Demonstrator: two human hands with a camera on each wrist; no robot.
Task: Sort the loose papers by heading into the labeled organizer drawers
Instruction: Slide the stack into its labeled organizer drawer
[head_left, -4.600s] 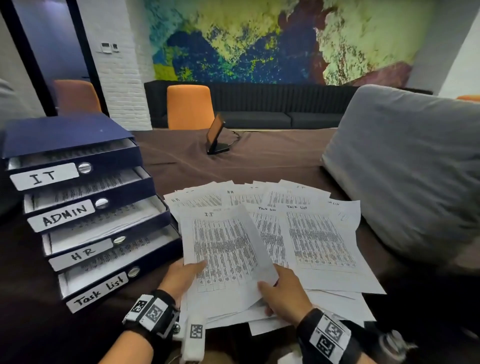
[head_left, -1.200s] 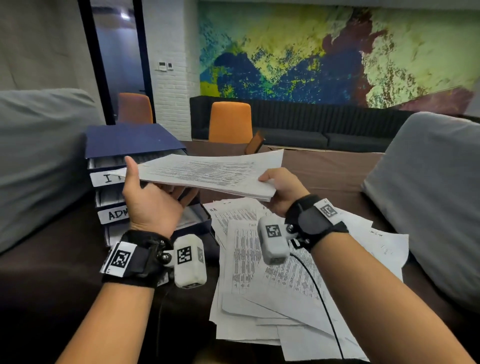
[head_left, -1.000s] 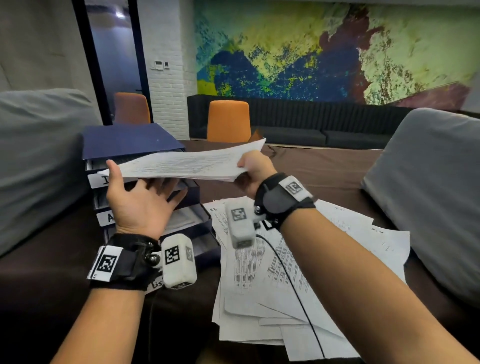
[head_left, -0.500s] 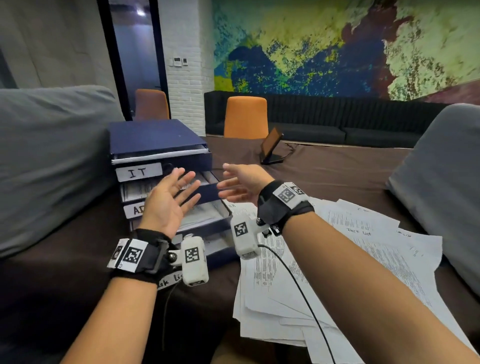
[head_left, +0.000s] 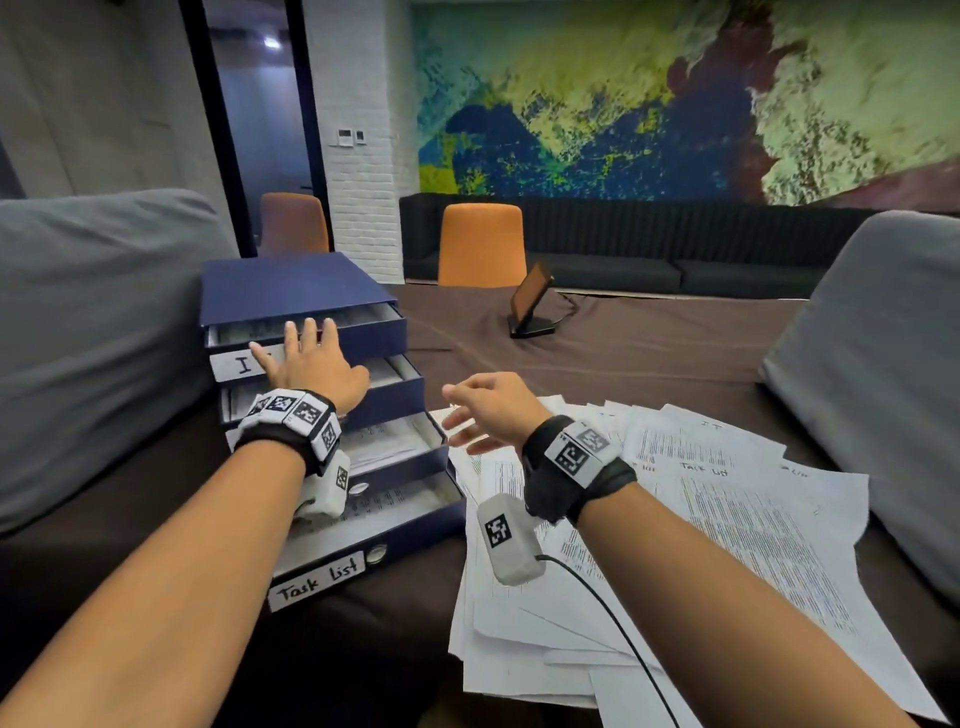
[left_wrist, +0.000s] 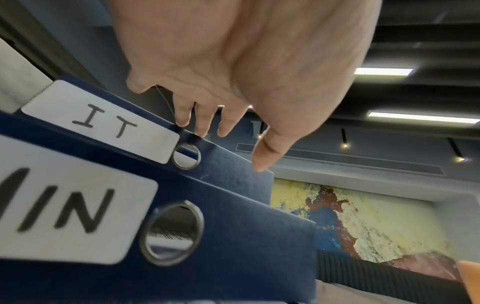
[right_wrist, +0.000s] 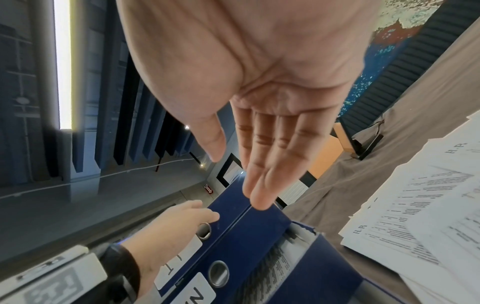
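brown-covered table (head_left: 649, 353) runs across the room, grey cushions (head_left: 88, 332) on both sides. on its left stands the dark blue organizer (head_left: 291, 291), four drawers stepped out, lower ones pulled further. labels read it (left_wrist: 103, 121) on the top drawer and task list (head_left: 317, 582) on the bottom one; the second label shows only "in" in the left wrist view, the third is hidden by the arm. printed sheets lie inside the open drawers. loose papers (head_left: 727, 519) lie fanned in an overlapping pile on the table just right of the organizer, headings like h.r and task list legible on some. left hand (head_left: 311, 364) lies flat on the front of the top it drawer, fingers straight and spread, tips over its upper edge, holding nothing. right hand (head_left: 493, 410) hovers above the near-left edge of the paper pile, beside the drawers, fingers straight and relaxed, empty. small dark tablet on a stand (head_left: 530, 301) sits farther back on the table.
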